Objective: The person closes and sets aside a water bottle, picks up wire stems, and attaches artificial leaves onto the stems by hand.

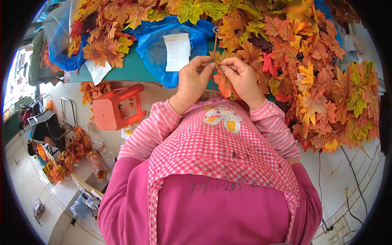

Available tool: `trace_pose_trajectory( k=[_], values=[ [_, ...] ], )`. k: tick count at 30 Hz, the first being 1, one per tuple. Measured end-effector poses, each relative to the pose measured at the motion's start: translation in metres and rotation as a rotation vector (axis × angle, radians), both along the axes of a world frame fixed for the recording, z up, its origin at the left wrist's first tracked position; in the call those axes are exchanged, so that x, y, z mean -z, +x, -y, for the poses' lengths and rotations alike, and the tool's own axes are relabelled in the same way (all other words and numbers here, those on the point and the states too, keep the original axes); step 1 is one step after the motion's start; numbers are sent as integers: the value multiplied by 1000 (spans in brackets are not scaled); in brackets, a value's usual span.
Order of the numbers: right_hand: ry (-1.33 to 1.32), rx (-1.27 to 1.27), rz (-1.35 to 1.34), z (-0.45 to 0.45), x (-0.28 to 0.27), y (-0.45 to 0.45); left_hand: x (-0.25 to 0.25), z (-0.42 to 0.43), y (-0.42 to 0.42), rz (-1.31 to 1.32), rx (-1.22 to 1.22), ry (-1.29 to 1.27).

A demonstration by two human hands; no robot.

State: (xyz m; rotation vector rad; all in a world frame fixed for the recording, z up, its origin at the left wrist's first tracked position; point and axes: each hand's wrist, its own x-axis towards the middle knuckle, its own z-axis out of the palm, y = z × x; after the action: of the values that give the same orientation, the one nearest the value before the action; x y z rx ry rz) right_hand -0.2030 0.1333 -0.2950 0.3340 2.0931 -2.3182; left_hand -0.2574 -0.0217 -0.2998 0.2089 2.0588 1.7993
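Observation:
My left hand [193, 81] pinches a thin brown vine stem [214, 45], thumb against forefinger. The stem runs up from my fingers to a small ring at its top end. Close by, my right hand [243, 80] is closed in a pinch on an orange artificial maple leaf [223, 83] that hangs in front of my apron. The fingertips of both hands almost meet; the exact spot where leaf and stem come together is hidden. A big heap of orange, red and yellow-green artificial leaves [314, 90] lies just beyond and to the right of my hands.
On the green table [126, 75] lie a blue plastic bag [151, 43] and a handwritten paper list [178, 51]. A red plastic stool [109, 111] lies tipped below the table edge. Leaf garlands [73, 153] and a black chair [47, 124] stand left; cables [354, 183] trail at right.

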Motion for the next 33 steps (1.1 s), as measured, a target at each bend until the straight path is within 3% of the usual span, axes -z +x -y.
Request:
trace_pose_trajectory(
  k=[5,26,33],
  values=[
    [-16,18,17,3,3,2,5,-3,1,-99,-8,-15],
    [-77,93,23,10,12,5,3,-3,3,88,-41,99],
    [-152,95,46,11,15,2,4,-3,5,25,-43,109]
  ],
)
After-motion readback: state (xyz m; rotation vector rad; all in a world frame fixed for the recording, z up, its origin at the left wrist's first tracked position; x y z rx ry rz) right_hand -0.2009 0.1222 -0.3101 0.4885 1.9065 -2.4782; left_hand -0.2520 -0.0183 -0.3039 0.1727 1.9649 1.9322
